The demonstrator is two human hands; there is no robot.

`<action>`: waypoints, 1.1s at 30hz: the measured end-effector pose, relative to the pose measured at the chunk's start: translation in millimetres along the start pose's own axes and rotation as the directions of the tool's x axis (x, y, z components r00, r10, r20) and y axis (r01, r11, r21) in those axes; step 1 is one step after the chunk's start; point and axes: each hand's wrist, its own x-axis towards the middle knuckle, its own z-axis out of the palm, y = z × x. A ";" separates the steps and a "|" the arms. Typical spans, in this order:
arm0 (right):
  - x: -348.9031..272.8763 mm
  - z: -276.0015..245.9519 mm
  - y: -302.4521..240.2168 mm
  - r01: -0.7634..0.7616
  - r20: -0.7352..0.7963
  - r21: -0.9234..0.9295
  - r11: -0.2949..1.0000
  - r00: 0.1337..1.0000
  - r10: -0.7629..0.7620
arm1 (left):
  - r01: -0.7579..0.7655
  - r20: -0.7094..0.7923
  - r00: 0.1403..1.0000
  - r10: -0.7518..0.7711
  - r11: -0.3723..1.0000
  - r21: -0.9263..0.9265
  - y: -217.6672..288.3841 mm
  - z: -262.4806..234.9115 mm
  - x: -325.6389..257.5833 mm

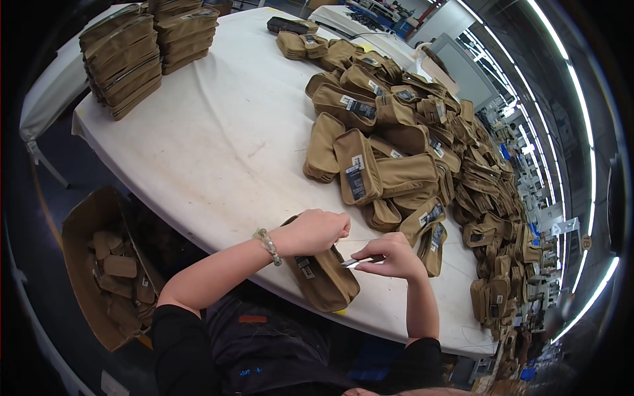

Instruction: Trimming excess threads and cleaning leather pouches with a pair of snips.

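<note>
A brown fabric pouch (323, 280) with a dark and white label lies at the near edge of the table, in front of my body. Over its far end my left hand (314, 232) is closed, fingers curled in; what they pinch is hidden. A bracelet circles that wrist. Between the fingers of my right hand (395, 256) is a pair of small metal thread snips (358, 263), its tips pointing left at the pouch's right side. A thin line like a thread runs faintly between the two hands.
A large heap of similar brown pouches (409, 171) covers the table's right side. Neat stacks of pouches (125, 63) stand at the far left of the white-covered table (218, 132). On the floor at left, a cardboard box (82, 264) holds several more. A black case (287, 26) lies at the far edge.
</note>
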 end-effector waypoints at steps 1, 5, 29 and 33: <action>-5.0 3.6 1.3 -0.038 0.003 0.068 0.997 0.999 0.038 | 0.003 -0.013 1.000 -0.003 1.000 -0.013 -1.5 1.8 -1.3; -24.8 48.2 -13.3 -0.208 -0.205 0.383 0.900 0.931 0.303 | 0.019 -0.055 0.998 -0.018 1.000 0.015 7.6 -5.1 -19.9; -46.9 97.7 -26.1 -0.104 -0.416 -0.058 0.993 0.907 0.071 | -0.083 -0.151 0.985 0.089 0.996 0.045 -0.8 11.6 -60.0; -36.6 90.4 -20.4 -0.110 -0.368 -0.102 0.989 0.928 0.065 | -0.032 -0.122 0.992 0.033 0.999 0.015 -1.2 12.0 -61.2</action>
